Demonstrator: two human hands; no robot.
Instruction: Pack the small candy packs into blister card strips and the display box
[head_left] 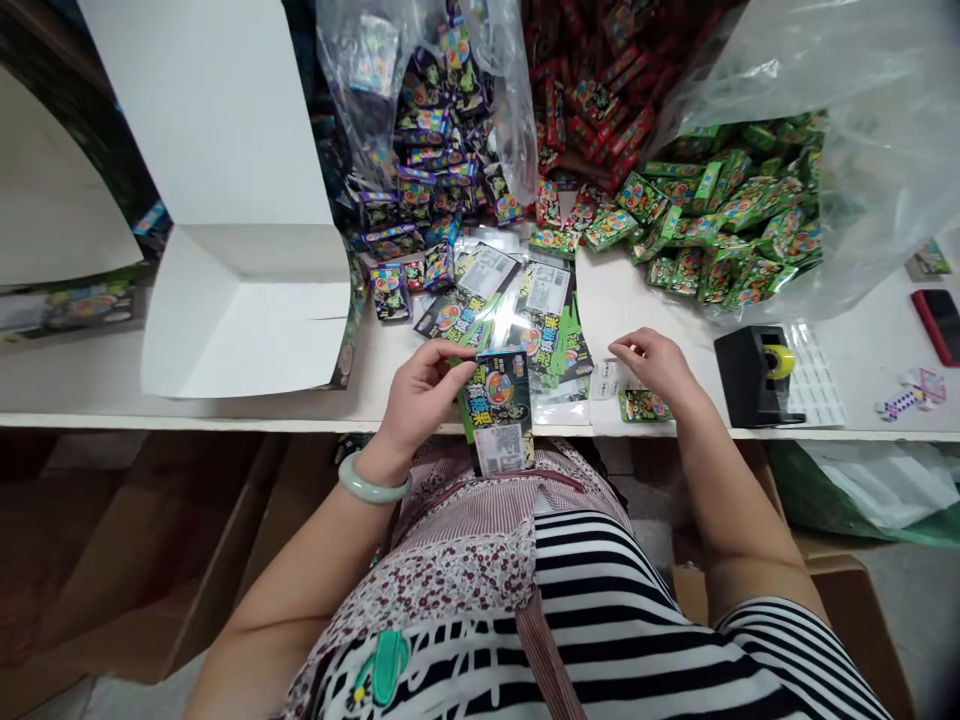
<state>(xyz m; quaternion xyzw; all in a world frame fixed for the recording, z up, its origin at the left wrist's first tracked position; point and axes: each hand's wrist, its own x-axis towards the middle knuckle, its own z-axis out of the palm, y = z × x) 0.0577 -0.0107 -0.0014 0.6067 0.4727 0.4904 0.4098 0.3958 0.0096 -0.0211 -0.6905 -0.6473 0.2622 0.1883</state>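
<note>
Our left hand (427, 392) pinches the packet (501, 400) by its upper left corner, over the table's (75, 385) front edge. Our right hand's (658, 370) fingertips bunch; we cannot tell on what. The packet seems light, smooth, creasable: best held by its edges.

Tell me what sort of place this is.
Probably a small packing workshop: small green printed packets heaped in a clear plastic bag, an open white cardboard box and a black plastic tape dispenser sit along one long white worktop.
</note>
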